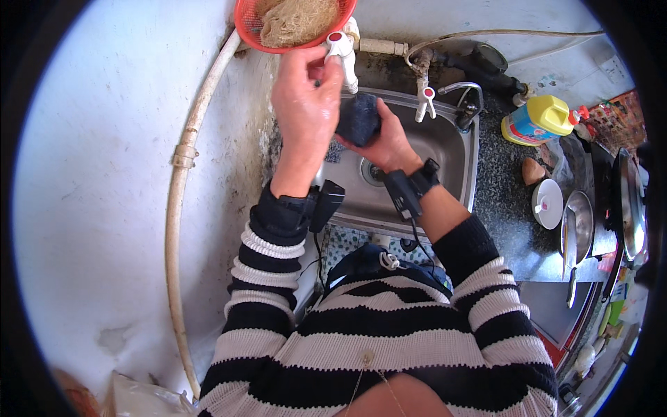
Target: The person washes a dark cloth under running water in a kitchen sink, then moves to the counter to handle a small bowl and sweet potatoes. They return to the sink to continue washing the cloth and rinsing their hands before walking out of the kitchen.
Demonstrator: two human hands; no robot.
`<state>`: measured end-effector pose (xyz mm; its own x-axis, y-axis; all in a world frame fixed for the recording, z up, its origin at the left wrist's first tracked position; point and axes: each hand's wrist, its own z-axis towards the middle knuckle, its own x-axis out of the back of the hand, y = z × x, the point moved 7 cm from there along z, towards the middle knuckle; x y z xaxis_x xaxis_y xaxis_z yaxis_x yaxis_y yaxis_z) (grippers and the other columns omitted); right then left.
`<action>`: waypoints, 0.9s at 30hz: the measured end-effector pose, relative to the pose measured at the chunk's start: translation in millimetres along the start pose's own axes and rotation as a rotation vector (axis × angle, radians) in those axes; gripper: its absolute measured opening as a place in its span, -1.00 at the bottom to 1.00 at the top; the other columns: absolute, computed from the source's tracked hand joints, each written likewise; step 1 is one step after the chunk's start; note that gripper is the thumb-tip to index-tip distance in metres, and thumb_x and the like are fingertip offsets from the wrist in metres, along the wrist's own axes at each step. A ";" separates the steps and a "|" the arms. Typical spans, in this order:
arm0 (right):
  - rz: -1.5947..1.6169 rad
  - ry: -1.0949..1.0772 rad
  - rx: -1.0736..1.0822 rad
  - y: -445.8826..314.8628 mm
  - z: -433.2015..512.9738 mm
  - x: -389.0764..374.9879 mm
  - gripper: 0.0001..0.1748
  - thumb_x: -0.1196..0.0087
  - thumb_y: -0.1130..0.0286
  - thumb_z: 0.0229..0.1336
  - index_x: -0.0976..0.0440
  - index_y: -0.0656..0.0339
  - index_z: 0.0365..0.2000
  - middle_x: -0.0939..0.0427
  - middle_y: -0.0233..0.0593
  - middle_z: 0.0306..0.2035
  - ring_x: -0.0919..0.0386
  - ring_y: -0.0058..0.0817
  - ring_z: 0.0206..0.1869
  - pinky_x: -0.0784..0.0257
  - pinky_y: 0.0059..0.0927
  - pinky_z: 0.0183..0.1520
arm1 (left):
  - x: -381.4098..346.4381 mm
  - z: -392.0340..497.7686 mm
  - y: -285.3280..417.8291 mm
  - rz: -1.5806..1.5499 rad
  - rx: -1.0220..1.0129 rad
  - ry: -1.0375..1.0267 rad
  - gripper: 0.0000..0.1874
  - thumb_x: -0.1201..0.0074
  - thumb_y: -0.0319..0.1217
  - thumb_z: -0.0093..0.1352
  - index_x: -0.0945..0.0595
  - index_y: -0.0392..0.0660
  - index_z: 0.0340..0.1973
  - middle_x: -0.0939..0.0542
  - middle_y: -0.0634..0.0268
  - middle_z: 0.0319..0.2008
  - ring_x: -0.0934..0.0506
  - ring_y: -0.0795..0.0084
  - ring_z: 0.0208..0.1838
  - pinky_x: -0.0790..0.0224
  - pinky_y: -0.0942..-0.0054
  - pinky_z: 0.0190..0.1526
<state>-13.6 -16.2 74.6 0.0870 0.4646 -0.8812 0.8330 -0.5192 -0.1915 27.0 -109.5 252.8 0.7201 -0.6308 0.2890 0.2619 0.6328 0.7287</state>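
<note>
My left hand [308,96] is raised at a white plastic tap [341,49] with a red-marked handle, its fingertips beside the handle; whether they touch it is hard to tell. Just below the spout, my right hand [388,138] holds a dark, rounded, cloth-like bundle [359,120] over the stainless steel sink [448,161]. Part of the bundle lies behind my left hand. The sink's drain [372,172] shows beneath my right hand. Black devices are strapped to both wrists.
A red plastic basket [244,31] with tan fibrous material hangs above the tap. A second tap [426,101] and a curved metal faucet [471,91] stand to the right. The counter holds a yellow detergent jug [544,120], a white bowl [547,200], a metal bowl [583,224] and a knife [571,281].
</note>
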 end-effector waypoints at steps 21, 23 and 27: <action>-0.437 0.276 0.153 8.8 -75.6 69.6 -0.52 0.16 -0.02 0.42 -0.38 -0.01 0.17 -0.51 -0.41 0.05 -0.42 -0.51 0.03 -0.31 -0.32 0.15 | -115.5 -207.3 -78.1 -0.831 1.299 -0.178 -0.53 0.12 0.03 0.46 -0.51 -0.09 0.00 -0.52 0.27 -0.09 -0.45 0.42 0.01 -0.30 0.33 0.04; -0.297 0.332 0.224 -8.9 -80.3 71.5 -0.54 0.11 -0.05 0.39 -0.43 0.03 0.06 -0.52 -0.38 -0.03 -0.44 -0.47 0.00 -0.37 -0.35 0.11 | -127.3 -201.5 -55.9 -0.718 0.894 -0.487 -0.32 0.22 -0.06 0.51 -0.15 -0.16 0.43 -0.13 0.12 0.46 -0.07 0.32 0.50 0.20 0.39 0.46; -0.265 0.351 0.109 3.5 -86.1 79.0 -0.60 0.15 0.14 0.41 -0.40 0.05 0.13 -0.50 -0.35 0.09 -0.44 -0.43 0.10 -0.33 -0.29 0.16 | -121.2 -197.4 -75.4 -0.396 0.757 -0.242 -0.42 0.24 0.00 0.52 -0.38 -0.17 0.25 -0.40 0.10 0.25 -0.35 0.33 0.28 -0.17 0.35 0.27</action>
<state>43.2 80.4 41.6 0.0741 0.7969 -0.5995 0.7908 -0.4132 -0.4515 46.7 7.9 40.3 0.4889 -0.8723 -0.0104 -0.0938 -0.0644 0.9935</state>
